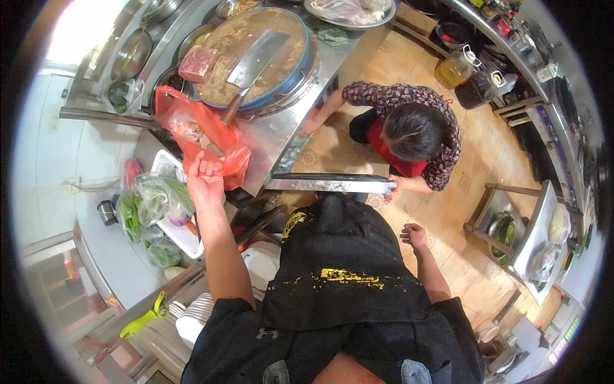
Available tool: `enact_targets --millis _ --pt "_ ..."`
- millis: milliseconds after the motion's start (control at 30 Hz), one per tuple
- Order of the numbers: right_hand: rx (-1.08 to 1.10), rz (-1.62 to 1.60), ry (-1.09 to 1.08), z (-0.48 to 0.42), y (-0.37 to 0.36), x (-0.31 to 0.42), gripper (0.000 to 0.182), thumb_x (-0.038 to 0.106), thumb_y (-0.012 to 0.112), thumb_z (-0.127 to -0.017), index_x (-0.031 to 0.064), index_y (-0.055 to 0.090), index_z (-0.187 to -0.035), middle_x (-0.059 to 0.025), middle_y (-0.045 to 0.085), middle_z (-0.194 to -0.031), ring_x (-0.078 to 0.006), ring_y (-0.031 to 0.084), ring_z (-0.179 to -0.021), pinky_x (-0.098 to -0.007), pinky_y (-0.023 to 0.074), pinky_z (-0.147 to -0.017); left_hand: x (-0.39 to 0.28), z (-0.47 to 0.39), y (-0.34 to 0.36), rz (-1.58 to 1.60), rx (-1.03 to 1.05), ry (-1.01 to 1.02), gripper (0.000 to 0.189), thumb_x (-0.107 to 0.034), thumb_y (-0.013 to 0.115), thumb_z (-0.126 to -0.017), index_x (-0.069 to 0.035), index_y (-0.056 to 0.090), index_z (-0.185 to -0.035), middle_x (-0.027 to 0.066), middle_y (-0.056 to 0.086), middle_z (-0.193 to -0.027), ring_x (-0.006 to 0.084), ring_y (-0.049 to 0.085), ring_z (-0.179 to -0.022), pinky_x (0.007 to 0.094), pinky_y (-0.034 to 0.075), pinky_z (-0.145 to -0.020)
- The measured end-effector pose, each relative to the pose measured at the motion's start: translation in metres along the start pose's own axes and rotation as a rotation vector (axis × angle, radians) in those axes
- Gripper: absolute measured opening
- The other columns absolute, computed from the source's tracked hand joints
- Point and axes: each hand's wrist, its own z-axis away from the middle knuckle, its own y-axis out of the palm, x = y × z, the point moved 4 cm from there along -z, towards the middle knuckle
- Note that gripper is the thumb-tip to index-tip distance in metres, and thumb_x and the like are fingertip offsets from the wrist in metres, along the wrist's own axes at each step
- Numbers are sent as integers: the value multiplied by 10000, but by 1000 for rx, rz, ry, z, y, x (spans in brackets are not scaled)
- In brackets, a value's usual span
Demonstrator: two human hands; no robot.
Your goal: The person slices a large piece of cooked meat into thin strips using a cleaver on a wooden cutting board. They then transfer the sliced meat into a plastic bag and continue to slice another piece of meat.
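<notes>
My left hand (206, 180) is closed, palm up, on the near edge of a red plastic bag (235, 165) at the steel counter's left end. Inside the bag is a smaller clear bag (184, 126) with pale contents. A cleaver (259, 57) lies across a large round chopping board (225, 45) with a blue band; its wooden handle reaches over the red bag. A block of raw meat (197, 65) rests on the board's left side. My right hand (413, 236) hangs at my side over the floor, fingers loosely bent and apart, holding nothing visible.
A co-worker (417, 129) crouches ahead, one hand on an open metal door (331, 185) that juts out before my apron. Bagged greens (163, 192) and a white tray (194, 247) lie left. Stacked plates (194, 312) stand below. Oil jugs (453, 69) are far right.
</notes>
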Motion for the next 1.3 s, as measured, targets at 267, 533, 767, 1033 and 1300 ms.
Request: enact_targets --millis 267,533,767,1033,1300 --pt "-13 -46 28 -4 3 -8 177 120 559 -1016 34 667 -1126 -108 722 -968 -206 728 -783 -325 573 -634 2 0 9 -14 -41 10 167 -81 593 -948 31 603 -1072 -38 344 -685 118 346 -599 307 382 -655" --pt "-22 -58 41 -4 3 -13 178 159 606 -1003 32 674 -1107 -108 721 -952 -214 730 -764 -330 576 -616 0 0 13 -10 84 -40 102 -83 595 -955 12 603 -992 -39 330 -622 110 324 -537 275 302 -550" --pt "17 -52 38 -8 0 -15 228 191 600 -1019 31 654 -1173 -122 718 -1009 -237 728 -829 -355 580 -705 2 6 19 1 18 -32 73 -79 566 -972 -11 572 -948 -41 307 -578 106 294 -496 266 275 -512" --pt "-22 -98 22 -9 -1 -11 172 164 634 -977 5 679 -1022 -125 718 -874 -221 716 -720 -340 580 -608 0 6 13 -17 79 -31 131 -156 559 -983 -75 554 -880 -57 280 -525 107 256 -419 287 239 -420" --pt "-8 -152 24 -10 -3 -9 132 95 608 -963 -12 652 -899 -125 674 -733 -216 662 -584 -328 543 -512 5 8 26 37 132 -48 221 -193 504 -1024 -98 521 -826 -48 267 -497 118 251 -391 291 277 -387"
